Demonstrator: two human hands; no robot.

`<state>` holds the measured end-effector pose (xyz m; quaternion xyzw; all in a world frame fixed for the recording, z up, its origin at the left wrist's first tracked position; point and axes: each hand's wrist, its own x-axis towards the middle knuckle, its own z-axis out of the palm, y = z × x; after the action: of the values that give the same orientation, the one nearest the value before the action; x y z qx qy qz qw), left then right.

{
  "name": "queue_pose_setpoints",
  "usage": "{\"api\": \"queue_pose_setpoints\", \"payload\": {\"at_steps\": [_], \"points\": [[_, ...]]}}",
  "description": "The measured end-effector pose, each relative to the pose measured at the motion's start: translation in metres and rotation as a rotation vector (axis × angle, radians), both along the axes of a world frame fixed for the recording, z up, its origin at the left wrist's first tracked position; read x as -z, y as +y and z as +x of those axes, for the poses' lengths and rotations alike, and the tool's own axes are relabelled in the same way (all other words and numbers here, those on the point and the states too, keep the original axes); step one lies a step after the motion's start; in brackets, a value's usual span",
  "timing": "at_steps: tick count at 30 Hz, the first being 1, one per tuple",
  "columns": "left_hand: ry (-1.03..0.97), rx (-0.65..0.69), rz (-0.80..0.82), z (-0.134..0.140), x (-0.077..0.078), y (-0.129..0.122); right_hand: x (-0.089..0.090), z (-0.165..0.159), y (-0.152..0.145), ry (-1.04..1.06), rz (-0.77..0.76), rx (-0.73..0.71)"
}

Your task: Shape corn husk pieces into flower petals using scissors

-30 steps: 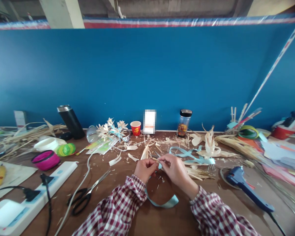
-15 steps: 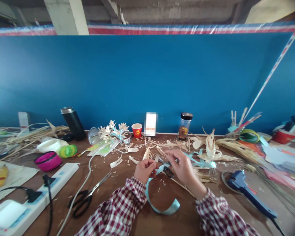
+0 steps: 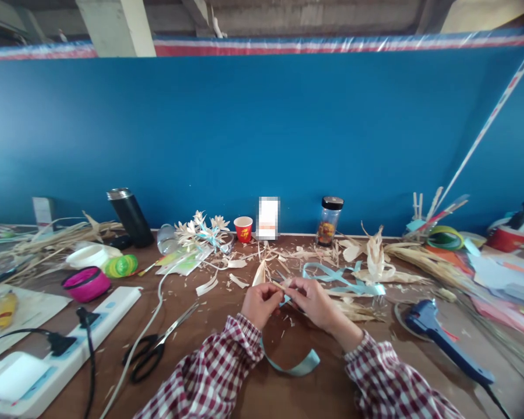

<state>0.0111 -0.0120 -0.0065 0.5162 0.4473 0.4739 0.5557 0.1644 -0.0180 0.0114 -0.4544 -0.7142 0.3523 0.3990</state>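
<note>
My left hand (image 3: 262, 304) is closed in a pinch on a small piece of pale dried corn husk, mostly hidden by the fingers. My right hand (image 3: 312, 302) meets it from the right, thumb and fingers pinching a thin husk strip (image 3: 280, 286) at the same spot. Just below the fingertips passes a light blue ribbon (image 3: 308, 364), whose loose end curls on the table between my forearms. Beyond my left hand a pointed husk piece (image 3: 259, 272) lies on the table. More looped blue ribbon (image 3: 353, 285) lies right of my right hand.
Black-handled scissors (image 3: 146, 356) and a white power strip (image 3: 85, 340) lie to the left. A blue glue gun (image 3: 445, 340) rests on the right. Husk flowers (image 3: 207, 230), a red paper cup (image 3: 243, 230) and a glass jar (image 3: 329, 224) stand along the blue partition (image 3: 262, 128).
My hands have come together, the right moving left and down until its fingertips meet the left's. The dark-handled scissors by the right fingers are now hidden. The ribbon's loop has shifted slightly.
</note>
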Motion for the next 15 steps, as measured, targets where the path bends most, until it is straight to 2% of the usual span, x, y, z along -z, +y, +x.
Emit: {"api": "queue_pose_setpoints", "payload": {"at_steps": [9,11,13,15], "points": [[-0.002,0.025,-0.051,0.000,-0.004,0.001,0.003,-0.001,0.001,-0.216,0.149,0.183],[-0.012,0.045,-0.040,-0.001,-0.005,0.000,0.003,0.011,0.006,-0.316,0.174,0.298],[-0.037,0.057,-0.037,-0.002,-0.004,-0.001,0.003,0.028,0.013,-0.399,0.190,0.473],[-0.080,0.027,-0.064,-0.003,-0.001,0.002,0.001,0.042,0.019,-0.347,0.184,0.581]]}}
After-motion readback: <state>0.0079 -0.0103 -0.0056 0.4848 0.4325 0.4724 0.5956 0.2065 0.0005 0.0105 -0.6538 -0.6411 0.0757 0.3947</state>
